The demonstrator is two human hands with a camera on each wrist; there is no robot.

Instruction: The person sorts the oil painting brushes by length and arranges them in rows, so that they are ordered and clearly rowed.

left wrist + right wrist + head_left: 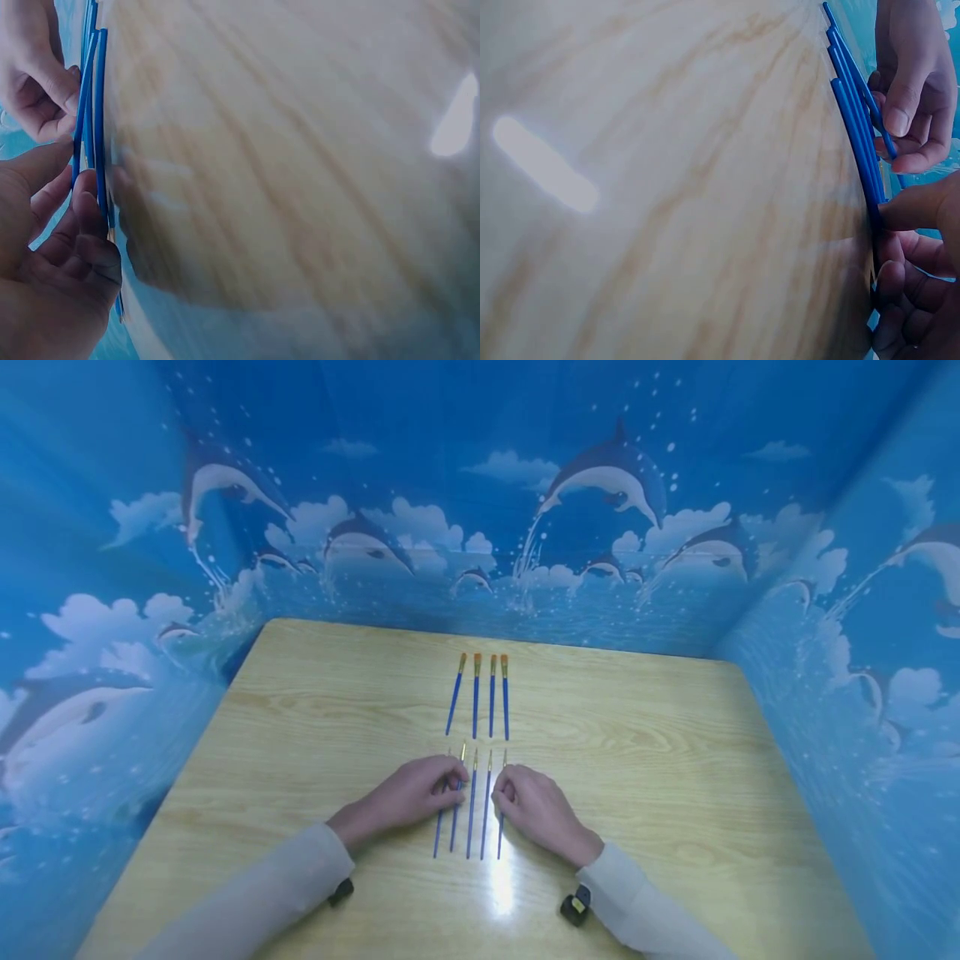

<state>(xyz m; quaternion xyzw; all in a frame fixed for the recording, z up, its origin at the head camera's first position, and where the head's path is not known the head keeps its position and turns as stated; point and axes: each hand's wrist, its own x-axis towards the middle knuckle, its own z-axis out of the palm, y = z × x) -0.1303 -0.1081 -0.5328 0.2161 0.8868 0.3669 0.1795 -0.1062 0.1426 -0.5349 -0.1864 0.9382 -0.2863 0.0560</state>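
Several thin paintbrushes with blue handles lie side by side in the near row, their fine tips pointing away. My left hand pinches the second paintbrush from the left between thumb and fingers; in the left wrist view this brush slants across its neighbours. Beside those fingers lies the leftmost paintbrush, partly covered by the hand. At the row's right end, my right hand pinches the rightmost paintbrush, whose handle shows by the thumb in the right wrist view. Two paintbrushes lie between the hands.
Farther back, several flat-tipped paintbrushes with blue handles form a second row, the leftmost one tilted. A light wood-grain table lies under everything. Blue dolphin-print curtains stand behind it and at both sides.
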